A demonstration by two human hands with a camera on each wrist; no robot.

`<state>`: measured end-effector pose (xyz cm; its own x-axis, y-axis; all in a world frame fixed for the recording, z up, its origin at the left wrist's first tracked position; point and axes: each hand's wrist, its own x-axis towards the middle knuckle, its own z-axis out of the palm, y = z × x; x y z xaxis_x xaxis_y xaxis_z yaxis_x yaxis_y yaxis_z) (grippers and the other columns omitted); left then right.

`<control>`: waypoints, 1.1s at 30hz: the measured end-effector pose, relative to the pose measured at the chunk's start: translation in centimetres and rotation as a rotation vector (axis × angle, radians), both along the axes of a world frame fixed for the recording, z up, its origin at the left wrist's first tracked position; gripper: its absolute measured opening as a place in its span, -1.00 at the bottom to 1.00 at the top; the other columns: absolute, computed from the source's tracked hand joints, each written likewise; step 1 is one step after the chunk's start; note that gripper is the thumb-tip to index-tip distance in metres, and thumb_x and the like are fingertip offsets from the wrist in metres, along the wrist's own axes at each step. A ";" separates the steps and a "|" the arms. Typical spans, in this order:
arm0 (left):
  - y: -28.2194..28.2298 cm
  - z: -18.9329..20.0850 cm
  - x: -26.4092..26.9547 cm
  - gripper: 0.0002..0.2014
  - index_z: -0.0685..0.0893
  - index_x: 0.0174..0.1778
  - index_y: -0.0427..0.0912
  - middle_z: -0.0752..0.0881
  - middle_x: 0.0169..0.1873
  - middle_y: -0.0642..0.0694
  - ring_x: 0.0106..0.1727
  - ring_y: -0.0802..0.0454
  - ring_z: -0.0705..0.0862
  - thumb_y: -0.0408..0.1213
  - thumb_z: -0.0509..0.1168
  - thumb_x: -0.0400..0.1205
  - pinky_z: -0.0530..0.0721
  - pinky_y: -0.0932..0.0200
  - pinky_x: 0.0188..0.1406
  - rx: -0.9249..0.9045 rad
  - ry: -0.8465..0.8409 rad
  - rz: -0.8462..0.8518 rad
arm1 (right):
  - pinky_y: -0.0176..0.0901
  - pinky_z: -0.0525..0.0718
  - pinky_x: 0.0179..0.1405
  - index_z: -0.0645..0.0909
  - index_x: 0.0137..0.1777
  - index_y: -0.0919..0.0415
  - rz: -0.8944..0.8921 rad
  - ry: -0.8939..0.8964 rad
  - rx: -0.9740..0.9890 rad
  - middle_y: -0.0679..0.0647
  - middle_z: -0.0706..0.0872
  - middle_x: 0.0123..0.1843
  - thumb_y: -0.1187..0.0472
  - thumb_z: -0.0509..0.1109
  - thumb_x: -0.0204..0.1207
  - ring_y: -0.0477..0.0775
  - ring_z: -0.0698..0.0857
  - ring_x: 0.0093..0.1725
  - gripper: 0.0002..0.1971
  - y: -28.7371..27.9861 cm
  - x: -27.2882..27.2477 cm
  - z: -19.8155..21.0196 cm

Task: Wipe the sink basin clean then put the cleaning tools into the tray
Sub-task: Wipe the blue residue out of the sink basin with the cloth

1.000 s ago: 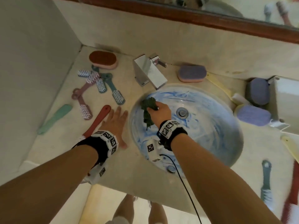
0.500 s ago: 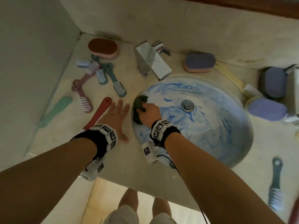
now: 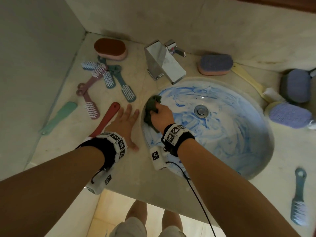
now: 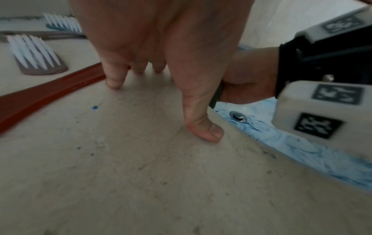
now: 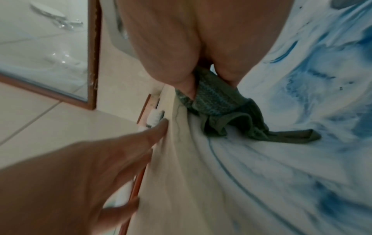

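**At the basin's left wall, cloth in the right hand**

Against the left inner wall of the sink [image 3: 256, 151], just below the rim, the right hand [image 3: 161, 115] curls its fingers round a bunched green cloth [image 3: 151, 106]. Blue smears spread rightward and toward the near side from it, past the drain [image 3: 201, 111], so the unwiped area lies to the right. The left hand [image 3: 124, 124] rests flat, fingers spread, on the counter [image 3: 119, 168], touching a red brush handle [image 3: 109, 115].
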<state>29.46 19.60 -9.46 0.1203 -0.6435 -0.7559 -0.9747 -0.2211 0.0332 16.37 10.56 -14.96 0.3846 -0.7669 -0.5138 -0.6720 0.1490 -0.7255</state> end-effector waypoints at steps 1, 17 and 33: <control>0.1 -0.1 0.1 0.40 -0.41 0.64 0.00 -0.47 0.61 -0.14 0.65 -0.23 -0.39 0.20 0.59 0.25 -0.03 -0.25 0.65 -0.003 0.004 0.004 | 0.02 0.61 0.28 0.49 0.52 0.22 -0.026 0.010 0.004 0.31 0.64 0.33 0.23 0.23 0.65 0.35 0.63 0.27 -0.56 -0.7 0.1 -0.2; 0.1 -0.2 0.5 0.40 -0.40 0.64 0.02 -0.47 0.61 -0.12 0.65 -0.19 -0.38 0.23 0.58 0.22 0.07 -0.29 0.63 -0.017 0.006 -0.010 | -0.22 0.54 0.08 0.63 0.38 0.23 0.251 -0.013 -0.067 0.36 0.73 0.20 0.32 0.27 0.62 0.35 0.69 0.17 -0.66 3.5 -2.0 -0.1; 0.2 -1.0 0.9 0.42 -0.42 0.63 0.04 -0.50 0.60 -0.07 0.65 -0.16 -0.40 0.21 0.60 0.20 0.09 -0.29 0.62 -0.028 0.019 0.001 | -0.10 0.62 0.16 0.69 0.29 0.18 0.000 0.028 -0.085 0.23 0.74 0.19 0.26 0.29 0.62 0.27 0.69 0.17 -0.71 -2.6 -0.6 -0.4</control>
